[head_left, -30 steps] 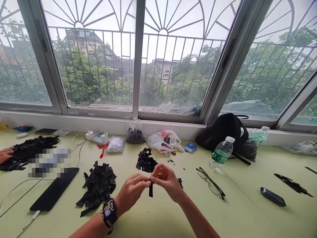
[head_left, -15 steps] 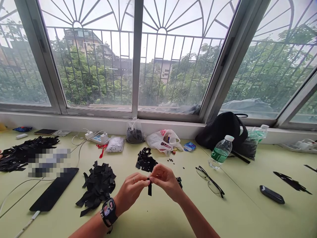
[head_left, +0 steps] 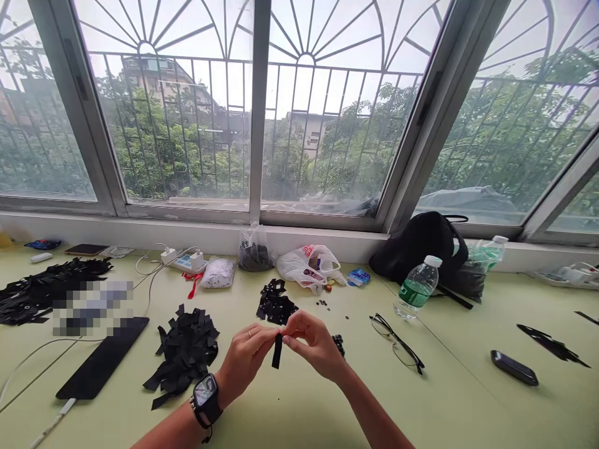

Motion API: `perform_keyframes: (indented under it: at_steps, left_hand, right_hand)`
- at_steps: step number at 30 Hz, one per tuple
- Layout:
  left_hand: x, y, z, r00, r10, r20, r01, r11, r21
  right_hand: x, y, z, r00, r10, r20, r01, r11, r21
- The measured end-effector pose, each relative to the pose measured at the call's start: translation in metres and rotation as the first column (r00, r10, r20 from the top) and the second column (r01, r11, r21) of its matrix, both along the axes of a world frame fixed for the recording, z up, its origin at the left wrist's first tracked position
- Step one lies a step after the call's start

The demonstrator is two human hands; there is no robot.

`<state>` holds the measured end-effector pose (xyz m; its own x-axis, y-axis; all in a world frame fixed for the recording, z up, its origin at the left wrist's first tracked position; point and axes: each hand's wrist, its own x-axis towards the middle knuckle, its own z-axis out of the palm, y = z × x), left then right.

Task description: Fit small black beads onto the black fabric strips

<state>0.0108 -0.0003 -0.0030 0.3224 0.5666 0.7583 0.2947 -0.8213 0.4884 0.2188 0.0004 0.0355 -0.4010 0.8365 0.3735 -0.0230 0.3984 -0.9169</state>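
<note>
Between my hands, a short black fabric strip [head_left: 277, 354] hangs down over the table. My left hand [head_left: 250, 352], with a ring and a watch on its wrist, pinches the strip's upper end. My right hand [head_left: 314, 345] meets it there, fingertips closed at the same end; any small part between them is hidden. Left of my hands lies a loose pile of black strips [head_left: 187, 349]. Beyond them is a smaller heap of black strips [head_left: 275, 302] with shiny bits on it. Small black round pieces [head_left: 339, 344] sit partly behind my right hand.
Eyeglasses [head_left: 397, 343], a water bottle [head_left: 418, 287] and a black case [head_left: 515, 367] lie to the right. Plastic bags [head_left: 309, 267], a power strip [head_left: 182, 260] and a black bag [head_left: 412, 246] line the window side. On the left are a black mat [head_left: 105, 362] and more strips [head_left: 56, 284].
The strip has swung a little to the left and more of it shows below my fingers. My left hand has turned slightly; my right hand has barely moved.
</note>
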Motion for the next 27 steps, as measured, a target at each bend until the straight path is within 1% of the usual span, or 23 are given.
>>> perform_keyframes:
  at_steps: [5,12,20,22,24,26,27]
  left_hand:
    - [0.000,0.000,0.002,0.997,0.071,-0.007,-0.071,0.997,-0.001]
    - [0.003,-0.003,0.005,0.988,0.157,0.010,-0.156,0.986,-0.065]
    - [0.005,-0.004,0.000,0.974,0.227,-0.012,-0.226,0.963,-0.150]
    - [0.006,-0.005,0.001,0.974,0.227,-0.001,-0.223,0.958,-0.183]
    - [0.007,-0.006,0.004,0.977,0.211,0.034,-0.196,0.949,-0.246]
    - [0.009,-0.006,0.007,0.982,0.166,0.092,-0.124,0.927,-0.354]
    - [0.010,-0.006,0.009,0.982,0.136,0.130,-0.070,0.905,-0.419]
  right_hand:
    - [-0.002,0.000,-0.001,1.000,-0.014,0.018,0.014,1.000,-0.003]
    - [-0.003,0.000,-0.002,0.998,-0.037,0.059,0.035,0.999,0.019]
    - [-0.006,0.000,-0.009,0.994,-0.059,0.088,0.057,0.998,0.028]
    - [-0.006,0.000,-0.009,0.995,-0.054,0.083,0.052,0.998,0.020]
    - [-0.006,0.000,-0.008,0.996,-0.036,0.083,0.036,0.999,0.007]
    - [-0.006,0.001,-0.008,0.996,-0.029,0.086,0.030,1.000,-0.004]
    - [-0.007,0.002,-0.008,0.995,-0.035,0.090,0.036,0.999,-0.008]
